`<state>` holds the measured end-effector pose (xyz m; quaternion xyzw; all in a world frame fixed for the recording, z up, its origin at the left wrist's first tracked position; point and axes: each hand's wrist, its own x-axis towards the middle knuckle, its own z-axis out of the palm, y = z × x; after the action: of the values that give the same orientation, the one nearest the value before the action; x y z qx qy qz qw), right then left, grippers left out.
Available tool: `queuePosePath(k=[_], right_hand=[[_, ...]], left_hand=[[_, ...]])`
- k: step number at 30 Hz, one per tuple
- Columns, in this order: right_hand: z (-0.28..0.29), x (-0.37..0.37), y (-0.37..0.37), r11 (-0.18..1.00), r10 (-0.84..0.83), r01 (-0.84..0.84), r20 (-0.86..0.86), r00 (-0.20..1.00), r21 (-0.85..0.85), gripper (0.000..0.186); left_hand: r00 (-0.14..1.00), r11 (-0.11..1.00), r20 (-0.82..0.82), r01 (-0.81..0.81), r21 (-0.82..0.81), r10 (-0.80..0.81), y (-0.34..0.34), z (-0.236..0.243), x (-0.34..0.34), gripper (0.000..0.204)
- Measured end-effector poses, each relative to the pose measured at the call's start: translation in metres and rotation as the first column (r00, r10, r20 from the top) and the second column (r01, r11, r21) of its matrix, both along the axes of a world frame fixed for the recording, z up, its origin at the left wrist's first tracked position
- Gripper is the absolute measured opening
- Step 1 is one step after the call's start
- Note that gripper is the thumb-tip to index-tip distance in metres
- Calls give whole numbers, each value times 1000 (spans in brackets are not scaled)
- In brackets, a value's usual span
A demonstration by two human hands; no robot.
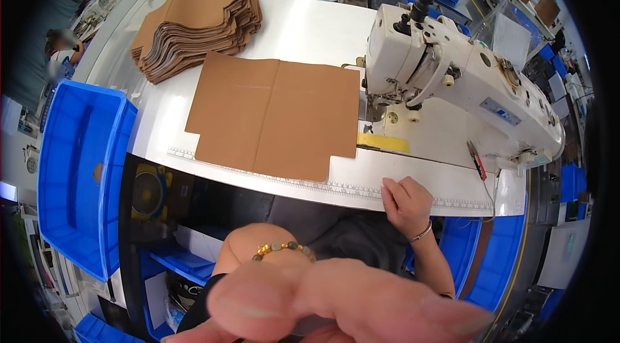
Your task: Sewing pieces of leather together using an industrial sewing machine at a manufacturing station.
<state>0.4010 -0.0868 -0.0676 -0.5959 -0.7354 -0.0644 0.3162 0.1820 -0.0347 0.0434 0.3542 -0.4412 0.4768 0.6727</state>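
Note:
A flat brown leather-like panel (303, 117) with notched lower corners and a centre crease lies on the white table (310, 27), its right edge by the sewing machine's needle area. My right hand (408, 204) rests at the table's front edge, fingers curled in, with nothing visible in them. Very large and close to the view, my left hand (303, 298) is raised above my lap, wearing a beaded bracelet (278, 248). Its thumb and a finger stretch apart, and I see nothing held; the other fingers are partly cut off. Neither hand touches the panel.
A white sewing machine (413, 52) fills the table's right side. Red-handled snips (478, 162) lie near it. A thick stack of brown panels (194, 20) sits at the far left. A blue bin (77, 175) stands left. A ruler strip (355, 191) runs along the front edge.

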Motion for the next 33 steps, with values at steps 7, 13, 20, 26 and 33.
queuePosePath(k=[7,13,20,26,33], right_hand=[[3,0,-1,1000,14,-14,24,1000,2,20],[16,2,14,991,136,-136,102,986,-7,21],[15,-16,87,883,380,-449,348,857,141,24],[-7,-9,111,933,272,-341,390,880,118,20],[10,47,99,964,228,-266,460,858,18,15]], left_hand=[[933,931,-359,-152,-331,24,-21,43,-27,70],[991,987,-8,-135,-87,135,23,18,17,103],[663,740,-578,-657,-145,475,18,10,-7,73],[-157,404,-778,-782,475,609,70,-63,-82,40],[-558,94,-123,-80,992,821,103,-67,-73,52]])
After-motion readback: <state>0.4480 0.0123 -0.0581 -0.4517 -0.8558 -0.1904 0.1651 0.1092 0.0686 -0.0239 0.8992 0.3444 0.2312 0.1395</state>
